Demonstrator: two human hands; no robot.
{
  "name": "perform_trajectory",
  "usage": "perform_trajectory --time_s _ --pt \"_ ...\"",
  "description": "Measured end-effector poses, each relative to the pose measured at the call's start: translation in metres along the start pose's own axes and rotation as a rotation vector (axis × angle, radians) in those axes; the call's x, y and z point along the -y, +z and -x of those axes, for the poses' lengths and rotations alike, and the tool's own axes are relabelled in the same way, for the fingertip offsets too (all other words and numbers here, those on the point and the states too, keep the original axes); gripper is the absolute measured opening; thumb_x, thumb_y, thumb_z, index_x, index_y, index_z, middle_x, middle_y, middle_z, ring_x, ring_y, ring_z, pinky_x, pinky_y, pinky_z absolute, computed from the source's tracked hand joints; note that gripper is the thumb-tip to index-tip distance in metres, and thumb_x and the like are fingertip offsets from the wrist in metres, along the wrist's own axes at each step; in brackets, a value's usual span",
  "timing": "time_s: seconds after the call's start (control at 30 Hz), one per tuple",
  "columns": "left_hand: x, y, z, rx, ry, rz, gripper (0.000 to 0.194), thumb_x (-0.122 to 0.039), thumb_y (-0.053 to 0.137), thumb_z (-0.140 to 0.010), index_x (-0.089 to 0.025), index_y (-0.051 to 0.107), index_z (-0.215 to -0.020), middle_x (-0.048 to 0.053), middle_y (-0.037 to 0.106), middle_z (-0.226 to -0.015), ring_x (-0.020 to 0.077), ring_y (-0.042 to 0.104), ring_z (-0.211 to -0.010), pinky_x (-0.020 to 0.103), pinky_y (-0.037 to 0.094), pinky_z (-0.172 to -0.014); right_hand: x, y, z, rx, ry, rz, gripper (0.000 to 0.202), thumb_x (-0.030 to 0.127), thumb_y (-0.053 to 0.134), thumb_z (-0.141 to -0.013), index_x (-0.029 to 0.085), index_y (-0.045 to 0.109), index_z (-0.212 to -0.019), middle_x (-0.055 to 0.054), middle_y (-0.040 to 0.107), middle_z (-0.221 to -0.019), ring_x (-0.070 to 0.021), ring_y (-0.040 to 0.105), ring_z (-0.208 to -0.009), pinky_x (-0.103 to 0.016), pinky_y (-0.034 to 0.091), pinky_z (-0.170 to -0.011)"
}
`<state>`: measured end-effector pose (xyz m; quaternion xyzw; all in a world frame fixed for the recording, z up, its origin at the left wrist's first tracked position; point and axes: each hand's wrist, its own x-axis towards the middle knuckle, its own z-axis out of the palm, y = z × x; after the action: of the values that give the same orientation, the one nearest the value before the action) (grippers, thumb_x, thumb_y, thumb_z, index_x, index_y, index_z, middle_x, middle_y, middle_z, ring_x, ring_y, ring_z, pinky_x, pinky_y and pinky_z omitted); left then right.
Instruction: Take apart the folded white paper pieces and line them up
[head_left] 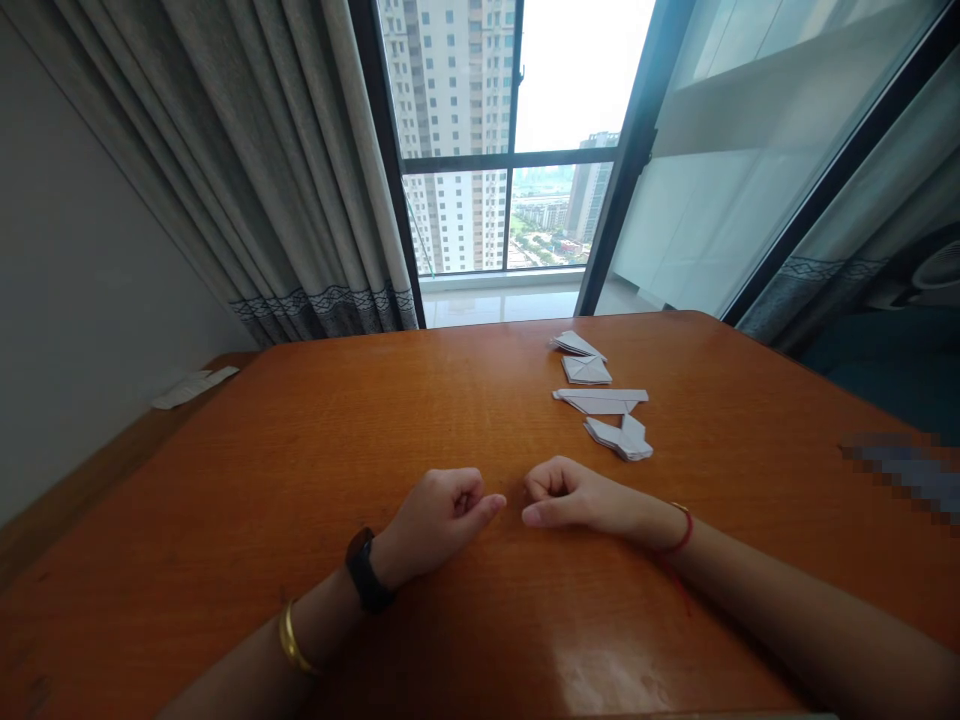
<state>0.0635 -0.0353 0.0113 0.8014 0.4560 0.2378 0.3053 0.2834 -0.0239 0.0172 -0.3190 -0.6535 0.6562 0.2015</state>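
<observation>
My left hand (442, 515) rests on the wooden table (300, 450) with its fingers curled into a fist and the thumb pointing right. Facing it across a small gap, my right hand (566, 495) is curled the same way, its thumb pointing left. Neither hand shows anything in it. Just beyond my right hand lies a folded white paper shape (626, 438) with a raised flap. Behind that is a flat, boat-like folded paper (602, 400). Farther back, a squarish folded paper (586, 370) touches a pointed one (576, 343).
White papers (195, 388) lie on a low ledge at the left. Grey curtains (300, 180) and a glass door (705, 170) stand past the table's far edge. A blurred patch (911, 475) covers something at the right edge.
</observation>
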Motion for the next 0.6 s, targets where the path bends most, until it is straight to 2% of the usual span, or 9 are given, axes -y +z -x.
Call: perform_trajectory --time_s 0.13,0.27,0.37,0.6 --pt "0.0031 -0.0007 0.0028 0.089 0.066 0.095 0.048 -0.045 0.047 -0.09 -0.018 0.029 -0.055 -0.007 0.026 -0.053 0.0078 0.025 -0.051 0.023 0.02 -0.048 -0.007 -0.001 -0.0038 -0.059 0.033 -0.124 0.046 0.044 0.07 -0.075 0.018 0.038 -0.054 0.008 0.041 -0.044 -0.0045 0.027 -0.042 -0.022 0.014 -0.04" --pt "0.0034 0.0007 0.0057 0.163 0.107 0.213 0.049 -0.048 0.04 -0.093 -0.018 0.028 -0.056 -0.007 0.024 -0.055 0.0077 0.023 -0.051 0.023 0.019 -0.047 -0.0052 0.0011 -0.0025 -0.022 0.019 0.043 0.047 0.044 0.072 -0.074 0.017 0.04 -0.053 0.009 0.034 -0.047 -0.004 0.024 -0.045 -0.021 0.015 -0.042" --pt "0.0017 0.0023 0.0065 0.211 0.107 0.208 0.049 -0.05 0.042 -0.092 -0.018 0.031 -0.057 -0.006 0.026 -0.055 0.0075 0.024 -0.052 0.023 0.019 -0.047 -0.0027 0.0037 -0.0011 0.017 -0.017 0.147 0.05 0.045 0.072 -0.073 0.017 0.037 -0.052 0.01 0.03 -0.049 -0.004 0.023 -0.048 -0.021 0.016 -0.043" --pt "-0.0024 0.0054 0.0072 0.273 0.121 0.164 0.048 -0.05 0.043 -0.092 -0.017 0.035 -0.058 -0.006 0.031 -0.056 0.0077 0.029 -0.053 0.023 0.022 -0.049 -0.003 0.0064 -0.0007 0.017 -0.023 0.208 0.053 0.05 0.071 -0.074 0.017 0.035 -0.053 0.009 0.028 -0.051 -0.0046 0.021 -0.05 -0.022 0.016 -0.044"
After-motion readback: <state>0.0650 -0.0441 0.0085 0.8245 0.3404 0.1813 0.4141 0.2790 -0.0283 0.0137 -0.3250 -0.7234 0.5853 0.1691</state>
